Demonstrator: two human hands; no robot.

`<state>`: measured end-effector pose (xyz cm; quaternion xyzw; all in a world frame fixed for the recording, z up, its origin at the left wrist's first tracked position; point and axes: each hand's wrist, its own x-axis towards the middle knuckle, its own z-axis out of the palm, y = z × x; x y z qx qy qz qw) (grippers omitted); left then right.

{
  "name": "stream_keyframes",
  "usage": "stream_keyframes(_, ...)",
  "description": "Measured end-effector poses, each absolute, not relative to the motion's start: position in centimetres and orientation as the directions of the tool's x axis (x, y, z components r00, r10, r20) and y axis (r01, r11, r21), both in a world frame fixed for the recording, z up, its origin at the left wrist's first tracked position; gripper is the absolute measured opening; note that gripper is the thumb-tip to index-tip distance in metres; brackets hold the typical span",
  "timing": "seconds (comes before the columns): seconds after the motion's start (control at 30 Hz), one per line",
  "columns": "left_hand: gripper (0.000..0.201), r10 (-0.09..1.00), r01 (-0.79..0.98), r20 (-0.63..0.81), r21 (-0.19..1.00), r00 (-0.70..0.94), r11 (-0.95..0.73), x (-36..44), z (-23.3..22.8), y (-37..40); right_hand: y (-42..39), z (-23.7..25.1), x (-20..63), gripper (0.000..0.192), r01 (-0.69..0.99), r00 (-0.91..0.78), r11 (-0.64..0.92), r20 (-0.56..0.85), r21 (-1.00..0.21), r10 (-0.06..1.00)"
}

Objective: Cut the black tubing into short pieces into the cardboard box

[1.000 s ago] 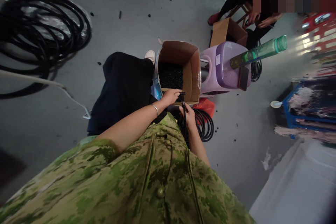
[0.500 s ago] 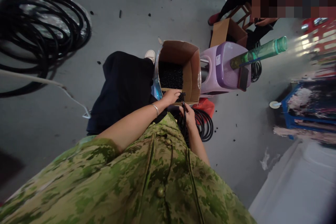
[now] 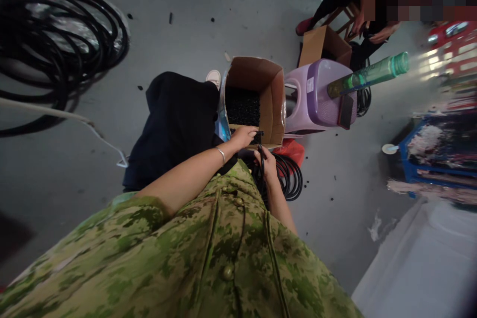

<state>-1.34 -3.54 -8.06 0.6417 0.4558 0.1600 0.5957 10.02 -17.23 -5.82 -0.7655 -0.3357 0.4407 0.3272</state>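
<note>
My left hand (image 3: 243, 136) pinches a small black fitting (image 3: 258, 133) at the near edge of an open cardboard box (image 3: 276, 99) filled with small black pieces. My right hand (image 3: 267, 163) grips a thin black tube (image 3: 261, 155) that stands upright and meets the fitting at its top end. The tube runs down to a small black coil (image 3: 292, 176) on the floor beside my right wrist. A silver bracelet sits on my left wrist. My camouflage jacket fills the lower frame.
A purple plastic stool (image 3: 316, 97) with a green bottle (image 3: 368, 74) and a dark phone on it stands right of the box. Another person sits beyond by a second box (image 3: 322, 42). A big black hose coil (image 3: 55, 35) lies far left. Blue crates (image 3: 439, 151) stand right.
Both hands stay at the box edge with the tube and fitting. The other person's hands at the back shift slightly.
</note>
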Motion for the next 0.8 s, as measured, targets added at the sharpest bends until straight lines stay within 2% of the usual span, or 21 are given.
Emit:
stream_keyframes(0.13, 0.03, 0.77, 0.408, -0.349, 0.904, 0.535, 0.127, -1.3, -8.0, -3.5, -17.3, -5.5, 9.9, 0.062, 0.249, 0.394, -0.564, -0.449, -0.788, 0.802)
stream_keyframes(0.4, 0.028, 0.782, 0.413, -0.37, 0.897, 0.501, 0.16, -1.2, -8.6, -3.7, -17.4, -5.3, 9.6, 0.053, 0.447, 0.388, -0.47, -0.309, -0.761, 0.868)
stream_keyframes(0.6, 0.028, 0.791, 0.392, -0.354, 0.906, 0.499, 0.158, -1.0, -9.0, -3.8, -17.6, -5.7, 9.5, 0.052, 0.526, 0.388, -0.475, -0.298, -0.705, 0.872)
stream_keyframes(0.8, 0.029, 0.745, 0.426, -0.409, 0.886, 0.527, 0.185, -1.3, -7.8, -3.7, -17.8, -5.8, 9.2, 0.05, 0.587, 0.407, -0.458, -0.245, -0.668, 0.88)
